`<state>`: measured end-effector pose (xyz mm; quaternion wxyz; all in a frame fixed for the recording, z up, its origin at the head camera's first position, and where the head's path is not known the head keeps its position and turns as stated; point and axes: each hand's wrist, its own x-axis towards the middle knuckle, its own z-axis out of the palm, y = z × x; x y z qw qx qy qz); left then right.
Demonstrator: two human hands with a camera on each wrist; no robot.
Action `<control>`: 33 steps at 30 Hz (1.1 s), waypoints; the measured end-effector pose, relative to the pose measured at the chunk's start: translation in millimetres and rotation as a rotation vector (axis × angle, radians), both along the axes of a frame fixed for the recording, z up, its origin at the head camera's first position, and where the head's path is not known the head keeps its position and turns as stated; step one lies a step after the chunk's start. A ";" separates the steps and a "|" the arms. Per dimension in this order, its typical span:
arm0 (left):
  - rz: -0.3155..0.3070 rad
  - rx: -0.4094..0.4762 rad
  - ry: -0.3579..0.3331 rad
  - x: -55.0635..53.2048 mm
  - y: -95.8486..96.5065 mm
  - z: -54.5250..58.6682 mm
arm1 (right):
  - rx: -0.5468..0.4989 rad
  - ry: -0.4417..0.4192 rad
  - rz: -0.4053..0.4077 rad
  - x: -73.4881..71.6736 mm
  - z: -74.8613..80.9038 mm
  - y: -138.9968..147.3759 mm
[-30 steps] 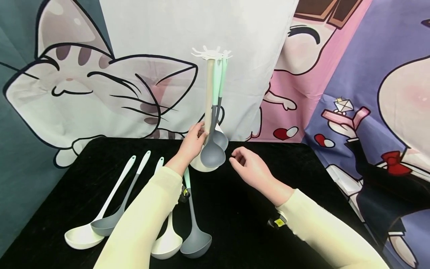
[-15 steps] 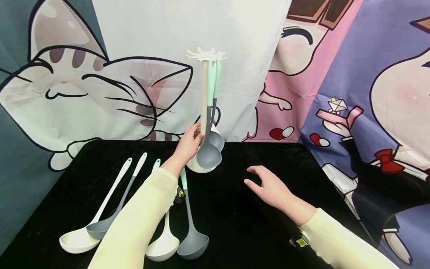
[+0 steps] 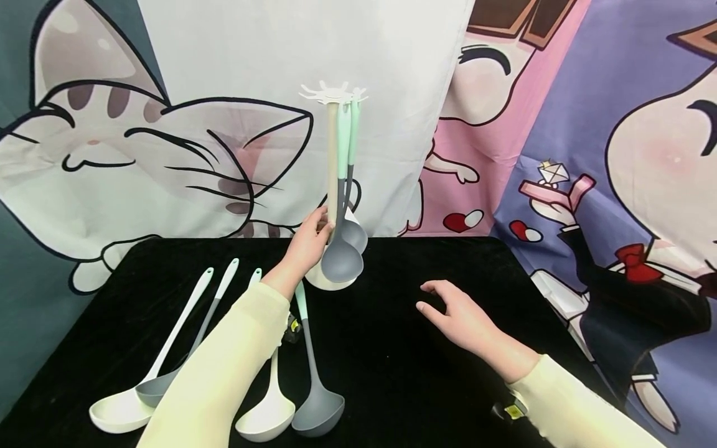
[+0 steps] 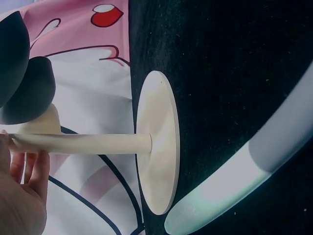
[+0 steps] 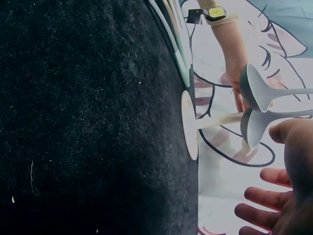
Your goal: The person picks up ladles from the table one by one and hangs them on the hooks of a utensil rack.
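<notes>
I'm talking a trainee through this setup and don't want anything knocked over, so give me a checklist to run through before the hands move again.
1. Stand upright: ok.
2. Stand steadied: ok; the left hand grips its pole.
3. Right hand free: ok; it holds nothing, apart from the stand.
4. Hanging grey ladles fully seated on the hooks: cannot tell; the contact is too small to make out.
5. Ladles on the table separated: not ok; the leftmost white ladle and the grey ladle beside it overlap.
6. Clear head view of those ladles: not ok; the left sleeve hides parts.
</notes>
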<state>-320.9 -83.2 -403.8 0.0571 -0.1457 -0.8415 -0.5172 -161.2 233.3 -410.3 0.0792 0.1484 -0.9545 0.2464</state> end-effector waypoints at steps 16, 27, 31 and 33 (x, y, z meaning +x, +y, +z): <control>-0.003 -0.024 0.020 0.3 -0.4 1.2 | -0.006 -0.004 0.010 0.7 -1.7 0.7; -0.039 -0.138 0.017 0.4 -5.6 8.7 | -0.005 -0.002 0.022 -1.1 -0.9 -0.6; -0.066 -0.131 0.009 0.9 -8.1 11.6 | -0.002 0.004 0.016 -2.3 -0.7 0.9; -0.074 -0.125 0.008 -0.2 -8.7 11.7 | 0.004 0.006 0.012 -2.7 -0.5 2.0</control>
